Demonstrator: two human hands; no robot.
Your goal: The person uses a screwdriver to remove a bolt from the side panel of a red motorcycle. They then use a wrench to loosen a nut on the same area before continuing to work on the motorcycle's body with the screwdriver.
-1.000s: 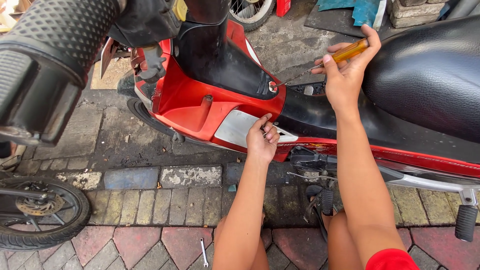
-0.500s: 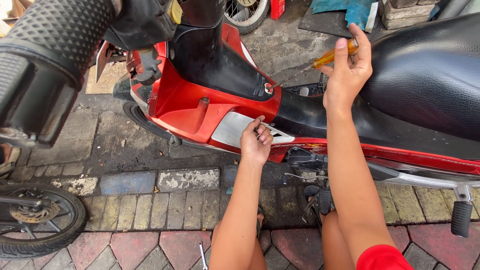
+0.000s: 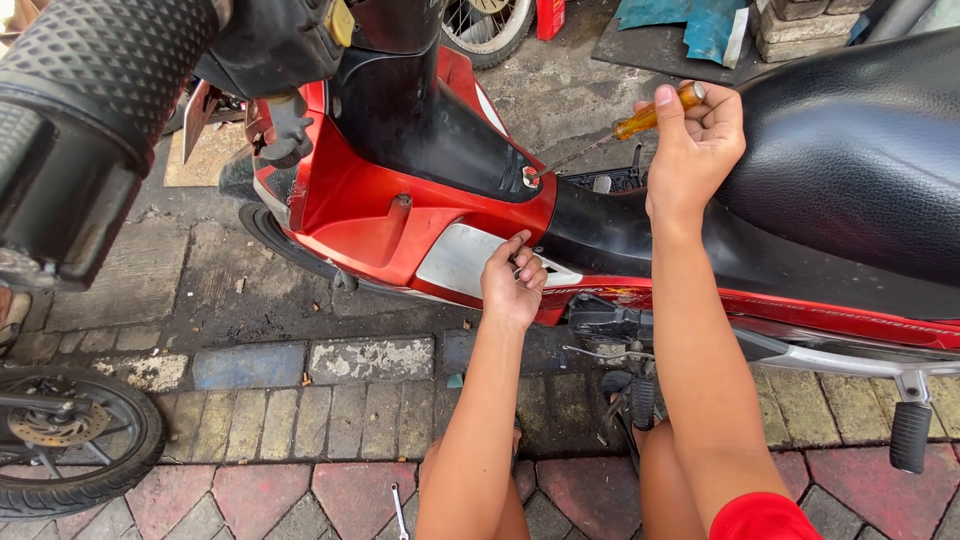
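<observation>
Screwdriver (image 3: 620, 130), with its amber handle and thin steel shaft, sits in our right hand (image 3: 695, 150); the fingers are closed around the handle and the thumb lies along its top. The tip meets a small fastener at the rear edge of the black inner panel (image 3: 440, 140), though the point of contact is too small for us to read clearly. Our left hand (image 3: 513, 280) is curled, fingertips pinched against the edge of the silver side panel (image 3: 455, 260) just below; whether it grips anything small between the fingers we cannot tell.

Both hands work on a red motorbike (image 3: 370, 210) standing on its side of the brick pavement (image 3: 300, 400). Its black seat (image 3: 850, 150) runs off the right edge, and a large ribbed handlebar grip (image 3: 90, 90), blurred by closeness, covers the upper left corner. A footpeg (image 3: 910, 435) hangs at the lower right. A second wheel (image 3: 70, 440) is cut off at the left edge. A small spanner (image 3: 399, 510) lies on the bricks between our knees, half out of frame.
</observation>
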